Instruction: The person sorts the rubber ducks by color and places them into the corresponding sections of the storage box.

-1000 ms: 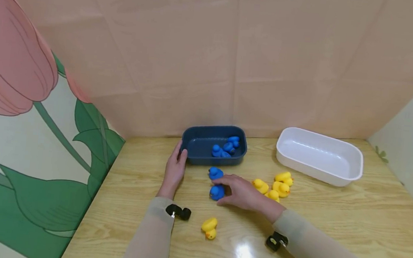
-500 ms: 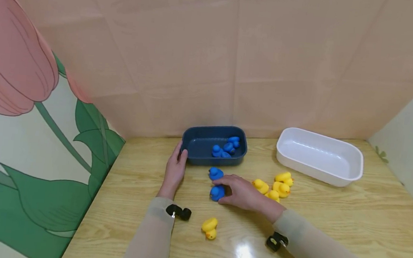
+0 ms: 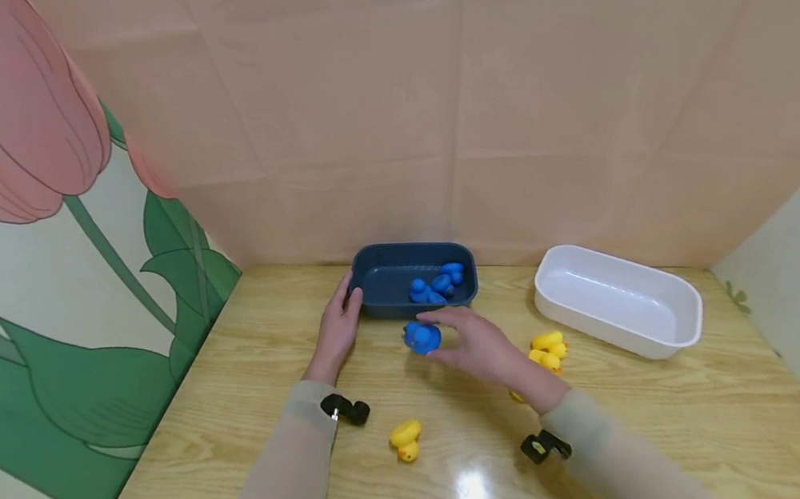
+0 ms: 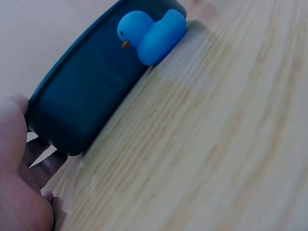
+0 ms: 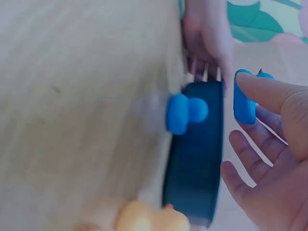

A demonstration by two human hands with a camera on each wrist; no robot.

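My right hand (image 3: 481,346) pinches a blue rubber duck (image 5: 244,106) between thumb and fingers, raised off the table in the right wrist view. A second blue rubber duck (image 4: 154,36) sits on the table in front of the dark blue tray (image 4: 77,101); in the head view the held duck partly covers it. Several more blue ducks (image 3: 421,290) lie inside the tray's right half. At the tray's left end my left hand (image 3: 339,328) grips it, thumb at the near corner and fingers round the end wall.
A white tray (image 3: 609,330) stands at the back right. Several yellow rubber ducks (image 3: 548,342) lie in front of it, some hidden by my right wrist. One yellow duck (image 3: 406,439) lies alone nearer me. The pink-covered wall stands close behind both trays.
The right hand has lifted the nearer blue duck off the table and carried it up and forward toward the dark tray. My left hand stays at the tray's end.
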